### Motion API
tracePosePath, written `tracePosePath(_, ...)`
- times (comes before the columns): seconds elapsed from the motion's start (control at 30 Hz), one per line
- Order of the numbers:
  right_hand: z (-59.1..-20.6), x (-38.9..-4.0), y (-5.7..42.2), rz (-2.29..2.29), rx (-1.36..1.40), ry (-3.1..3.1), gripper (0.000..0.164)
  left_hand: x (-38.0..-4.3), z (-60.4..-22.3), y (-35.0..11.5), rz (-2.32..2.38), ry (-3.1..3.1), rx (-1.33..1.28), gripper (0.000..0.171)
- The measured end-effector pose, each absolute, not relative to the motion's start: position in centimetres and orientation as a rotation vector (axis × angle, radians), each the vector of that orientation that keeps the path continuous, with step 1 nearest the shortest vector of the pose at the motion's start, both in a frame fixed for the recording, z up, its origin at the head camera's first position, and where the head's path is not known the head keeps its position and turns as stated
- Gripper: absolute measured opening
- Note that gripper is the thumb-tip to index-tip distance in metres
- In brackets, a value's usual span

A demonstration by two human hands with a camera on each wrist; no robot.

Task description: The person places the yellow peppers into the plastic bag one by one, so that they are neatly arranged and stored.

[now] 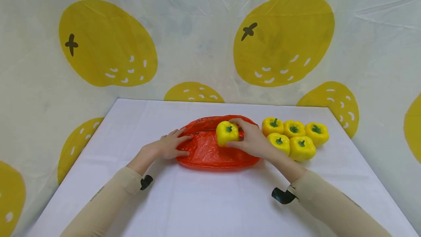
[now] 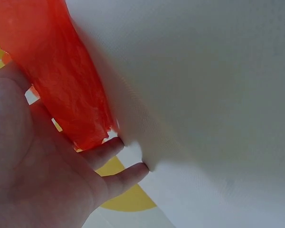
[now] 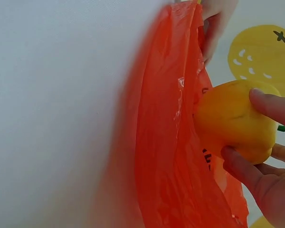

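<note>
A red plastic bag (image 1: 210, 156) lies spread on the white table, its mouth facing up. Over that mouth my right hand (image 1: 251, 138) holds a yellow bell pepper (image 1: 226, 134) with a green stem, thumb on the near side and fingers on the far side. The right wrist view shows this pepper (image 3: 237, 118) at the bag's opening, pinched by fingertips. My left hand (image 1: 171, 145) touches the bag's left edge, its fingers spread. From the left wrist, two fingers of that hand (image 2: 47, 161) look straight beside the red plastic (image 2: 66, 80); the others are partly hidden.
Several more yellow bell peppers (image 1: 302, 148) stand grouped on the table right of the bag, close to my right forearm. Behind the white table (image 1: 210, 200) hangs a pale cloth (image 1: 197, 21) printed with large yellow fruit.
</note>
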State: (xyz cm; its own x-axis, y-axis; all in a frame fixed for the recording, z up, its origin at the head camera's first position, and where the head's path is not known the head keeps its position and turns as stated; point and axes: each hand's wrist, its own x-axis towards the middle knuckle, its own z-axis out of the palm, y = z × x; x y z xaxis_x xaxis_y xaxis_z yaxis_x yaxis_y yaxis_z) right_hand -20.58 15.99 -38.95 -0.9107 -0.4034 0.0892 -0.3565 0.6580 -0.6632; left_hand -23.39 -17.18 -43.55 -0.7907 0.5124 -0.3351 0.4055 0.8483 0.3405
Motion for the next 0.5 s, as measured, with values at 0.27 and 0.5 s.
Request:
tracePosePath(0.27, -39.4, -21.9, 13.8, -1.116, -0.662, 2.764, 0.075, -23.5, -43.4, -17.1, 0.351, 2.605, 0.661, 0.071)
tracePosePath(0.5, -40.1, -22.7, 12.0, -1.124, -0.662, 2.706, 0.076, -23.4, -43.7, -17.1, 0.348, 2.604, 0.659, 0.072)
